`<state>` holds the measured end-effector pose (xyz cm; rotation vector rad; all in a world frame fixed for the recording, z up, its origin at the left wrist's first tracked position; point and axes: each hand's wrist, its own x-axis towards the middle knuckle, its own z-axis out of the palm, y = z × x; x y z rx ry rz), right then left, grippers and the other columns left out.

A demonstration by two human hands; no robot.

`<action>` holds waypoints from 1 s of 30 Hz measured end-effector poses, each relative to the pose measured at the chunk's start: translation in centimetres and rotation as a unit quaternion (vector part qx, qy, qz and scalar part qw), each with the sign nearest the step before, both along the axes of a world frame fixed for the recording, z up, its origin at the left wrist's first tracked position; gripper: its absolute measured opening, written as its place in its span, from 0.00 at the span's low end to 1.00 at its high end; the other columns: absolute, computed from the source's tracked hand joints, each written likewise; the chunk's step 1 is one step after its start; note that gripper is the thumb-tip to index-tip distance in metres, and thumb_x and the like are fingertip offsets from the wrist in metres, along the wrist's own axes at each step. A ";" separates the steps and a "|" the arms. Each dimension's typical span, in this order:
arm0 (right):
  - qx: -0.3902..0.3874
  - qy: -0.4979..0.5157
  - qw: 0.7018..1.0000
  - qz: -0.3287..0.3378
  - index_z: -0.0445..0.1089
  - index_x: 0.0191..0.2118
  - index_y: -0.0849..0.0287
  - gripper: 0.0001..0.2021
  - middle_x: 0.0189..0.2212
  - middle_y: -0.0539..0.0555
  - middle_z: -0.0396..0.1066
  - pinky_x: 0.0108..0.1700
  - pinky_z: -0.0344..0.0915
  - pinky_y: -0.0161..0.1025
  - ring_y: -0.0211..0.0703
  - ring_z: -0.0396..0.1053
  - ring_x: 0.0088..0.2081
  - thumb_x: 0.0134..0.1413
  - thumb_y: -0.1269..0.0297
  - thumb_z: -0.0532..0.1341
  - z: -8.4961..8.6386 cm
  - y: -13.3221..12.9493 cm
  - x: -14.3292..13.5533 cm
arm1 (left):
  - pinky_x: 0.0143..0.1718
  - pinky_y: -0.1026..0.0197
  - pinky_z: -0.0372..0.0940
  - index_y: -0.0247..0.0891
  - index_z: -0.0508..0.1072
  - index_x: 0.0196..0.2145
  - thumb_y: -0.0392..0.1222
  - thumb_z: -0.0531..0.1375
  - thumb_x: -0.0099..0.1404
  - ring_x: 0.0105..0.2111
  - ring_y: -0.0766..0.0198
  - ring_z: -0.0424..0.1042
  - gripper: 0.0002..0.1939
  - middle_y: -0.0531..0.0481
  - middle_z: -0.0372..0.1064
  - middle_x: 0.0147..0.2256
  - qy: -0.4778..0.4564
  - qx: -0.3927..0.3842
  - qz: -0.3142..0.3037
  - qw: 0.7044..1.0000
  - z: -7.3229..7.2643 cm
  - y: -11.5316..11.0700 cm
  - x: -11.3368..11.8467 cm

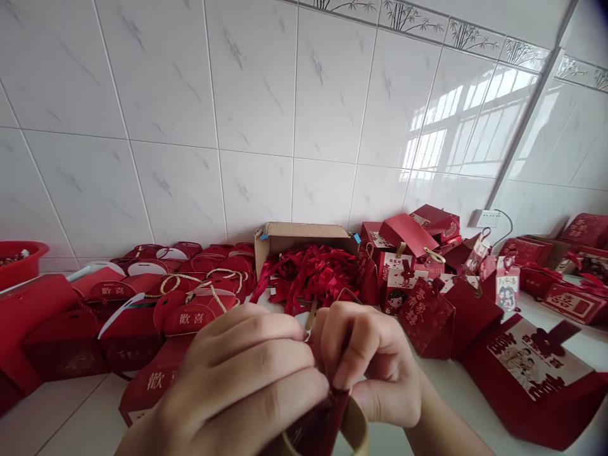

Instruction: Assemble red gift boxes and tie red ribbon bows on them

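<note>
Low in the middle of the head view, my left hand (pixel 242 380) and my right hand (pixel 368 358) meet over a dark red gift box (pixel 311 427). Only a small part of the box shows, with a gold band (pixel 360 430) curving beside it. My right thumb and fingers pinch a narrow red piece at its top. The left fingers are bent around the near side, and their tips touch the same spot. What lies between the fingertips is mostly hidden. Just beyond the hands, red ribbons (pixel 316 272) heap out of an open cardboard box (pixel 308 229).
Several red gift boxes (pixel 137 329) with gold cords (pixel 216 278) crowd the left side. More red boxes (pixel 536 367) with printed labels and tags stand on the right. A red basin (pixel 21 263) sits far left. Behind is a tiled wall (pixel 256 114) with a power socket (pixel 487 218).
</note>
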<state>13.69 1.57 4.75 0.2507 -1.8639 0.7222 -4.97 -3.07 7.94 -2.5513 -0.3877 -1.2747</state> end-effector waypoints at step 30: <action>0.111 -0.121 0.962 -0.218 0.67 0.35 0.59 0.04 0.32 0.53 0.65 0.37 0.64 0.36 0.37 0.65 0.35 0.59 0.75 0.59 0.5 1.1 1.7 | 0.46 0.63 0.66 0.45 0.71 0.48 0.31 0.55 0.67 0.46 0.63 0.67 0.15 0.49 0.67 0.45 0.084 -0.246 0.103 0.960 0.2 3.6 -2.8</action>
